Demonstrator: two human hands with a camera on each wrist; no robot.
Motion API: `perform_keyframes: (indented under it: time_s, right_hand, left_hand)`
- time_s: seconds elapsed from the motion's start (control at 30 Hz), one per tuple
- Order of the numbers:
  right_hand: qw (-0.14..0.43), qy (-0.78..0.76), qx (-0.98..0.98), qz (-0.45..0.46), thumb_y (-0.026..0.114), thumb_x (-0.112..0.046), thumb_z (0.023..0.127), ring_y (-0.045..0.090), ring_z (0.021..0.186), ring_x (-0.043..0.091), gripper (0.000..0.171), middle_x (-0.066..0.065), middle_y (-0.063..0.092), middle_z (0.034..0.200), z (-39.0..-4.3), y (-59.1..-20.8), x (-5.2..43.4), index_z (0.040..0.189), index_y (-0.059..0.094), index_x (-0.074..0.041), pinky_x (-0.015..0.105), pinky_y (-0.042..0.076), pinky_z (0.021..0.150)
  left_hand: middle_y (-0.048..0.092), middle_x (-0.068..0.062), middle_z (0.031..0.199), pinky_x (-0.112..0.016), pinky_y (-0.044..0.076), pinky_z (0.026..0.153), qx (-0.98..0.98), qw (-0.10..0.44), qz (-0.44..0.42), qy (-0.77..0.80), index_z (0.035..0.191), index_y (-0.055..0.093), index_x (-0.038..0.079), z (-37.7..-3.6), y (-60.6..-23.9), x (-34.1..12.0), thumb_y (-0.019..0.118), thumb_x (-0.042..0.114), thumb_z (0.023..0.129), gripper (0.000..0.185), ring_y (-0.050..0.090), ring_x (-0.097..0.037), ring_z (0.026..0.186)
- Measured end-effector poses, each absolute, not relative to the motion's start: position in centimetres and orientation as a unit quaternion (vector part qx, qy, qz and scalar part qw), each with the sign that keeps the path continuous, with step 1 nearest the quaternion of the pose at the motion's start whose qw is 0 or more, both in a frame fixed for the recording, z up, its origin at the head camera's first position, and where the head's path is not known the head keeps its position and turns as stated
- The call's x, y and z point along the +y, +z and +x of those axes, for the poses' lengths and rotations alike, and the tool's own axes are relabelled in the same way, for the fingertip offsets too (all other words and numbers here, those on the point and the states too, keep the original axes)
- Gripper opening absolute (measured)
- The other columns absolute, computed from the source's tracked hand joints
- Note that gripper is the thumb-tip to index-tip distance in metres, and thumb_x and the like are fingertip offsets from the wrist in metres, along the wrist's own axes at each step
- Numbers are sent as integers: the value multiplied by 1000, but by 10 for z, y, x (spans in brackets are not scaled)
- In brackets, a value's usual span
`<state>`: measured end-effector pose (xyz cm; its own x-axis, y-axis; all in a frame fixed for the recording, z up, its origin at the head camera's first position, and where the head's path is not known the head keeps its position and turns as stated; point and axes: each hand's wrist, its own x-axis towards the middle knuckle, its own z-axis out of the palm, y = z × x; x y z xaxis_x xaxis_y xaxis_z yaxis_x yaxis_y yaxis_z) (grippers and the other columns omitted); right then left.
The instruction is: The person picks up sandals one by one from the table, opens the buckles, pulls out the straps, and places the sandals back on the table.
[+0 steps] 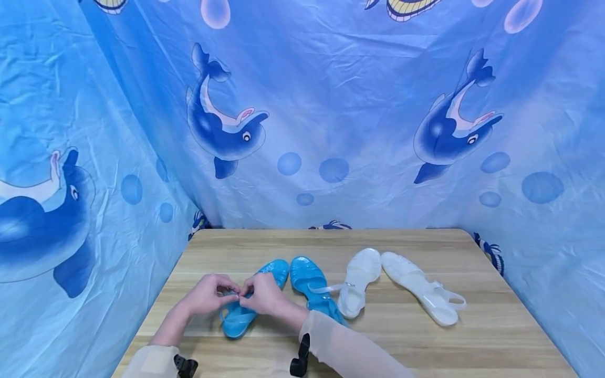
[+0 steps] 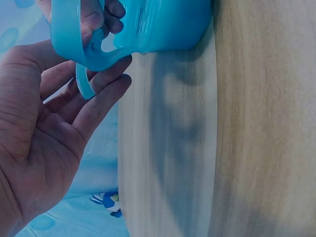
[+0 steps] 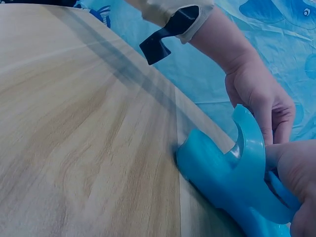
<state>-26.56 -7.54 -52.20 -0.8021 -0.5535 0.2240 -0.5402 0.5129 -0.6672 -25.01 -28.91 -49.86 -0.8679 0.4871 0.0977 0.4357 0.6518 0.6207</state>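
Toward the left of the table lies a glossy blue jelly sandal, its toe pointing away. Both hands meet over its ankle strap. From the left, my left hand pinches the strap, and its loose end hangs by the fingers in the left wrist view. My right hand pinches the same strap from the other side, fingertips close to the left ones. In the right wrist view the heel stands near the table edge, and the right thumb and fingers partly hide the strap's fastening.
A second blue sandal lies just right of the hands, partly behind the right forearm. Farther right are two clear-white sandals, one with its strap reaching over the blue one, the other angled outward. A dolphin-print curtain surrounds the wooden table.
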Motion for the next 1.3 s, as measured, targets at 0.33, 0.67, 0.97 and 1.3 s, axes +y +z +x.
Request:
perform_keyframes:
  time_s: [0.33,0.67,0.97,1.3]
  right_hand:
    - [-7,-371,873,-316,85,-16,89,52,63,-11,6,-14,74,74,-264,-520,-75,84,83,-18,8,43,58]
    - [-12,-368,881,-297,84,-15,87,50,59,-7,11,-15,66,68,-260,-517,-75,80,76,-18,11,42,55]
    - [-27,-368,879,-303,81,-19,94,62,71,-8,2,-12,78,84,-261,-520,-75,93,81,-21,7,46,63]
    - [-21,-369,872,-319,81,-20,96,63,82,-10,4,-14,80,89,-260,-524,-70,93,84,-21,9,49,74]
  left_hand:
    - [78,3,98,-26,62,81,904,32,234,355,103,83,14,-249,-505,-291,81,20,96,10,68,-1,88]
    - [78,2,98,-26,61,78,903,33,226,363,105,83,12,-250,-506,-292,79,20,96,12,67,-1,85]
    - [78,1,99,-25,61,79,905,31,225,359,105,83,12,-248,-505,-291,80,19,96,12,68,-1,86]
    - [77,4,97,-27,61,81,900,41,245,359,104,83,14,-250,-505,-291,79,18,97,10,68,0,87]
